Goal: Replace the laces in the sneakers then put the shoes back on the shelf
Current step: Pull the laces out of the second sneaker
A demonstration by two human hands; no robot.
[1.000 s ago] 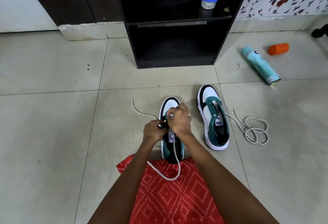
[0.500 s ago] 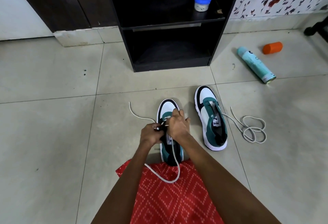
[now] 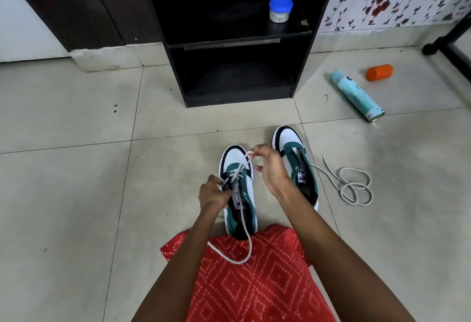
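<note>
Two white, green and black sneakers stand on the tiled floor, toes toward the shelf. The left sneaker (image 3: 235, 166) has a white lace (image 3: 246, 235) threaded through its lower eyelets. My right hand (image 3: 270, 168) pinches that lace above the toe and holds it raised. My left hand (image 3: 212, 195) grips the sneaker's left side at the eyelets. The lace's other end loops back over my red clothing. The right sneaker (image 3: 297, 153) stands beside it, with its own white lace (image 3: 354, 186) trailing in loose coils on the floor to its right.
A black open shelf unit (image 3: 239, 43) stands ahead, with a blue-lidded jar (image 3: 280, 11) on its upper board. A teal spray can (image 3: 356, 94) and an orange cap (image 3: 379, 72) lie on the floor at right. A dark furniture leg (image 3: 443, 43) stands far right.
My right hand has drawn the lace up and away from the eyelets toward the toe, so the lace end that lay on the floor at left is gone. My left hand stays on the sneaker.
</note>
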